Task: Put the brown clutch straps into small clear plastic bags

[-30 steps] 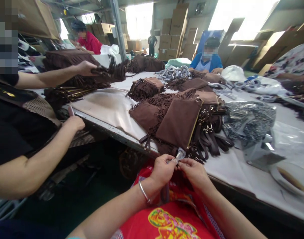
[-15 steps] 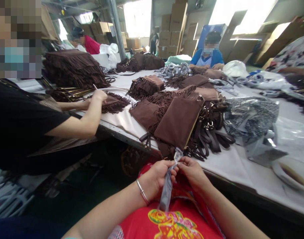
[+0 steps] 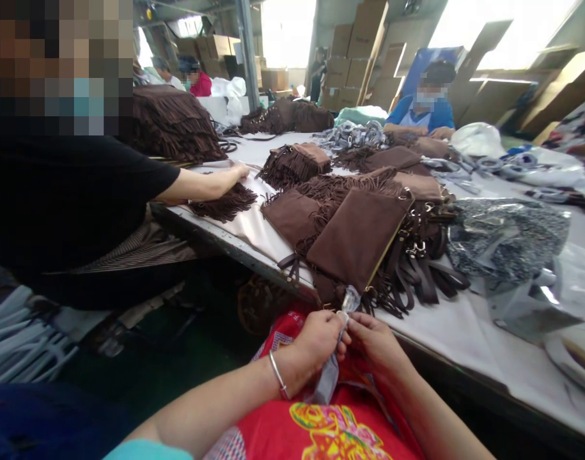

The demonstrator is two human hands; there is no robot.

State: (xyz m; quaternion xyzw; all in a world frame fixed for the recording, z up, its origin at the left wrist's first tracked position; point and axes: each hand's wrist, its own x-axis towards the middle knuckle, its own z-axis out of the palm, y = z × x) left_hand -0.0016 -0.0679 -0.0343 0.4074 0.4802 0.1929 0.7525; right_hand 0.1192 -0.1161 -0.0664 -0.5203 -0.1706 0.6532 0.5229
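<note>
My left hand is closed around a grey strip of thin, shiny wrapping, which looks like plastic. From the other side, my right hand pinches the same strip close to the left fingers. One end of the strip pokes up above my fingers, and the other hangs down over a red cloth with a yellow flower print on my lap. What the wrapping covers, if anything, I cannot make out. Just beyond my hands, a flat brown zip pouch leans on a heap of fringed brown bags with metal clips.
Dark straps spread over the table right of the pouch. Beyond them are a clear plastic bag and a roll of tape. At left, a co-worker's arm reaches over fringed pieces. Another person sits across the table.
My view has shifted left, so the table scene sits farther right. The co-worker's arm has stretched out across the table. My hands still grip the strip, the left turned more over it.
</note>
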